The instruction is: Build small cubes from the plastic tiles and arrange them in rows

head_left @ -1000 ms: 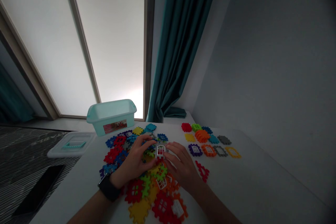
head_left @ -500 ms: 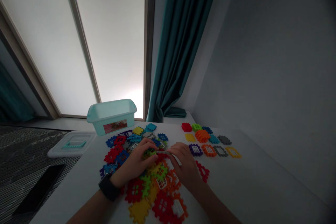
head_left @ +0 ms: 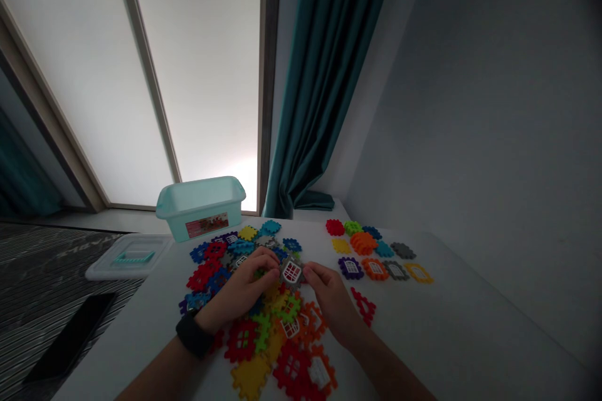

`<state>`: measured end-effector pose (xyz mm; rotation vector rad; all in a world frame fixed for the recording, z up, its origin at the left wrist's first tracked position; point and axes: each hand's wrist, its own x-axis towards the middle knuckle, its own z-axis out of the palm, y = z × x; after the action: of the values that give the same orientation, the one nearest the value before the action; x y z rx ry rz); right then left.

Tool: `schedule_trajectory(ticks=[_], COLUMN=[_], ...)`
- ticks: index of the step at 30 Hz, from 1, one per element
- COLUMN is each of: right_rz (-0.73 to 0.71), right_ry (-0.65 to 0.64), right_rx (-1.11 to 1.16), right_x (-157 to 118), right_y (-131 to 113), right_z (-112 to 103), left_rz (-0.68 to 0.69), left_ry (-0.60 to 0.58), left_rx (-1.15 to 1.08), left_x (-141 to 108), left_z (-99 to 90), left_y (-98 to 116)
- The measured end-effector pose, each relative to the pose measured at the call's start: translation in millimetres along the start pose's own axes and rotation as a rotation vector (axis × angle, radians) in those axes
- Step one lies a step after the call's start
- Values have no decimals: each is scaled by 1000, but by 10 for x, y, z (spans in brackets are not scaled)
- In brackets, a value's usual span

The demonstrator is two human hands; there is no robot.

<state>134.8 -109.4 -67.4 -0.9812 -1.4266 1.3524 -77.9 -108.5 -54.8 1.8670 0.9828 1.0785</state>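
Note:
A grey interlocking plastic tile with a white window (head_left: 291,272) stands tilted above the heap, between my hands. My left hand (head_left: 242,282) curls over the heap, its fingertips against the tile's left edge. My right hand (head_left: 332,304) reaches in from the right, its fingertips pressing the tile's right edge. Below and around them lies a loose heap of red, blue, green, yellow and orange tiles (head_left: 242,339), several with white windows. A black watch (head_left: 194,334) circles my left wrist.
Tiles sorted by colour lie in rows (head_left: 371,250) to the right, with a red tile strip (head_left: 363,307) nearer my right hand. A pale green plastic box (head_left: 200,208) stands behind the heap, its lid (head_left: 129,257) to the left. A black phone (head_left: 70,338) lies on the striped floor.
The grey window tile, hidden between my hands half a second ago, shows again and stands tilted. My right hand has moved slightly right.

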Motion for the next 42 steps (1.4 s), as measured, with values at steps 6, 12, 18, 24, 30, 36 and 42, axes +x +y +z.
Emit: schedule_trajectory(ticks=[6, 12, 18, 24, 30, 36, 42], right_rz=[-234, -886, -1001, -792, -723, -726, -770], right_ry=[69, 183, 112, 68, 32, 83, 93], right_rx=[-286, -776, -935, -912, -916, -943, -1010], right_x=[12, -8, -20, -36, -29, -22, -40], right_y=[64, 155, 103, 84, 134, 144, 107], right_z=[-47, -110, -149, -156, -132, -91, -81], left_rz=[-8, -10, 56, 261, 372, 376, 363], left_ry=[17, -22, -95, 125, 193, 167, 173], left_rx=[114, 211, 212, 542, 679, 674, 678], left_x=[-3, -5, -32, -54, -69, -80, -79], left_z=[-6, -19, -10, -18, -43, -23, 14], left_y=[51, 79, 88, -68, -142, -145, -147])
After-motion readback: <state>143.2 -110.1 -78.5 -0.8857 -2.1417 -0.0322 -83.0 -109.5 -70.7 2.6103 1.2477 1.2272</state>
